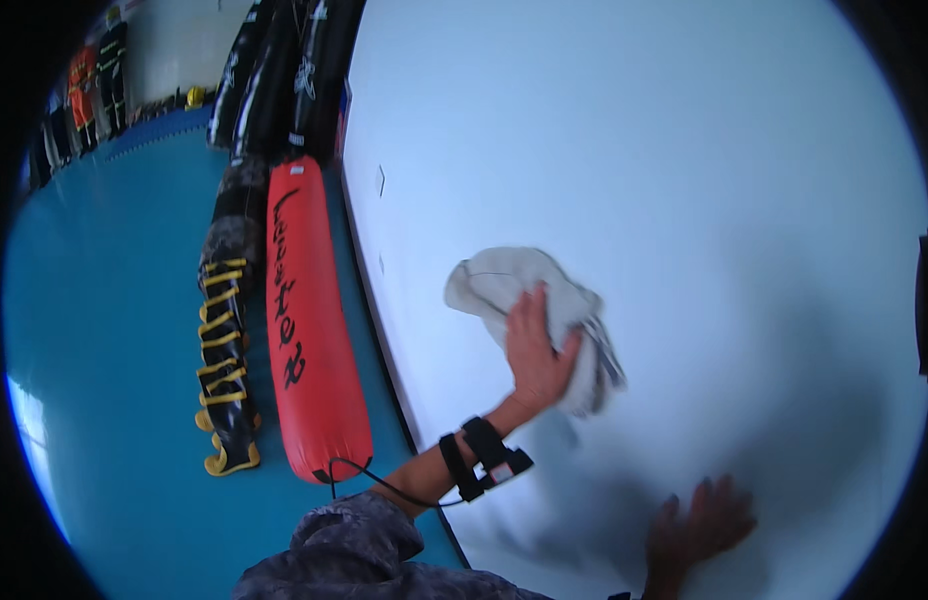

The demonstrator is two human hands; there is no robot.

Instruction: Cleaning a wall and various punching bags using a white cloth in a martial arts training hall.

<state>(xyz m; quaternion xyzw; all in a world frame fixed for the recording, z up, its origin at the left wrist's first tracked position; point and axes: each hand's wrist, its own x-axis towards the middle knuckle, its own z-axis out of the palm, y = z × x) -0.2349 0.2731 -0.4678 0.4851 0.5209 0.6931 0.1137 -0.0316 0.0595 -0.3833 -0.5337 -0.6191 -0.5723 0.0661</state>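
Note:
My left hand (537,352) lies flat on a folded off-white cloth (509,274) and presses it against a smooth white wall (621,150). Dark stripes mark the cloth's right edge, and part of it is hidden beneath my palm. A black strap band (482,457) with a cable circles my left wrist. Lower down to the right, my right hand (700,521) holds nothing. Its fingers are spread a little, at or close to the wall; whether it touches is unclear. Soft shadows fall on the wall around both hands.
Along the wall's foot on the teal floor (111,300) lies a red inflated bag (306,315) bearing writing. Beside it runs a row of black boots with yellow trim (227,382). Black punching bags (299,75) stand beyond. Uniformed figures (81,86) and a yellow helmet (196,97) are farther back.

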